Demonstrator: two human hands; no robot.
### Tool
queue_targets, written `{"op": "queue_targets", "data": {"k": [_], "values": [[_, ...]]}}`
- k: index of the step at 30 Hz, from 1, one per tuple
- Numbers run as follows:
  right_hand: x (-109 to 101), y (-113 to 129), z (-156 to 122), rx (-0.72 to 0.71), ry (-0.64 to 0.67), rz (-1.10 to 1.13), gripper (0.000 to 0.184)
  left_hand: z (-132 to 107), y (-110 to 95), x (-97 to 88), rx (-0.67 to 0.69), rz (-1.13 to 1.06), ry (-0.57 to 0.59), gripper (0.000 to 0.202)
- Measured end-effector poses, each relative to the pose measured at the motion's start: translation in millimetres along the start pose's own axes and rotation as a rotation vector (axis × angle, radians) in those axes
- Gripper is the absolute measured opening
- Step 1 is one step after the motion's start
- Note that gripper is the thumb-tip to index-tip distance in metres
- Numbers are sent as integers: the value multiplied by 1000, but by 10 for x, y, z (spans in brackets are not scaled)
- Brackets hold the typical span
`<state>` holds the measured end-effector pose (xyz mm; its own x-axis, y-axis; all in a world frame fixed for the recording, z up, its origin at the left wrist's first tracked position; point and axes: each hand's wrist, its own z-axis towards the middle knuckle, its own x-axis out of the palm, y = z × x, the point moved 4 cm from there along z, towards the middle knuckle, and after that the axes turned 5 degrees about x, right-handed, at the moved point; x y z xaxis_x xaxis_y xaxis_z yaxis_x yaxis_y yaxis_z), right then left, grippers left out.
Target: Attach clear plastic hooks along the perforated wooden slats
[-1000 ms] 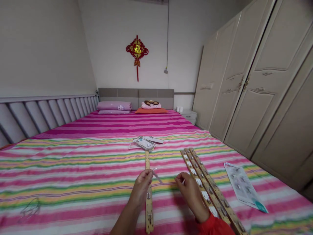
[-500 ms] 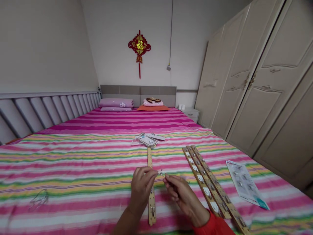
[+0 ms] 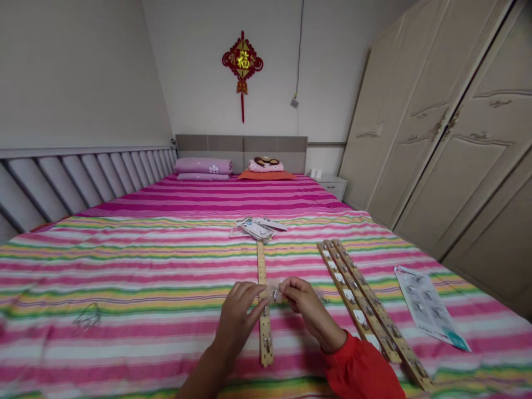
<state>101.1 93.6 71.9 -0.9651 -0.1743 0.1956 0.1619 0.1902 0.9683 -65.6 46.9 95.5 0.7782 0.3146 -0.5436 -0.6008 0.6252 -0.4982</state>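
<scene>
A long perforated wooden strip (image 3: 261, 265) lies on the striped bed, running away from me. My left hand (image 3: 240, 309) and my right hand (image 3: 302, 302) meet just above its middle. Both pinch a small clear adhesive hook (image 3: 274, 293) with a metal part between their fingertips. The hook is held over the strip; I cannot tell whether it touches the wood. My right arm wears a red sleeve (image 3: 361, 371).
Three more wooden strips (image 3: 366, 307) with white hook pads lie side by side to the right. A printed plastic package (image 3: 428, 307) lies further right, open packets (image 3: 255, 227) at the strip's far end. A clear wrapper (image 3: 87, 316) lies left. Wardrobe doors (image 3: 453, 138) stand right.
My right hand has moved left from beside the three strips to meet my left hand, and both now pinch the small hook over the single strip. The view has tilted down slightly.
</scene>
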Motion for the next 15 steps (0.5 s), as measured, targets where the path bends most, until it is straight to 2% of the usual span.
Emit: {"op": "queue_targets", "data": {"k": [4,8,11,15], "values": [[49,-92,205,-88,21,-67,24,-39,165,77,-171,-133,12,33],[21,-160,419,-107,-3,-90,27,-93,363,168,-395,-304,-58,45],[-7,-223,572,-89,-16,-94,26,-136,542,234,-538,-414,-155,38],[8,-365,741,-61,-34,-89,26,-189,759,375,-610,-505,-220,34]]}}
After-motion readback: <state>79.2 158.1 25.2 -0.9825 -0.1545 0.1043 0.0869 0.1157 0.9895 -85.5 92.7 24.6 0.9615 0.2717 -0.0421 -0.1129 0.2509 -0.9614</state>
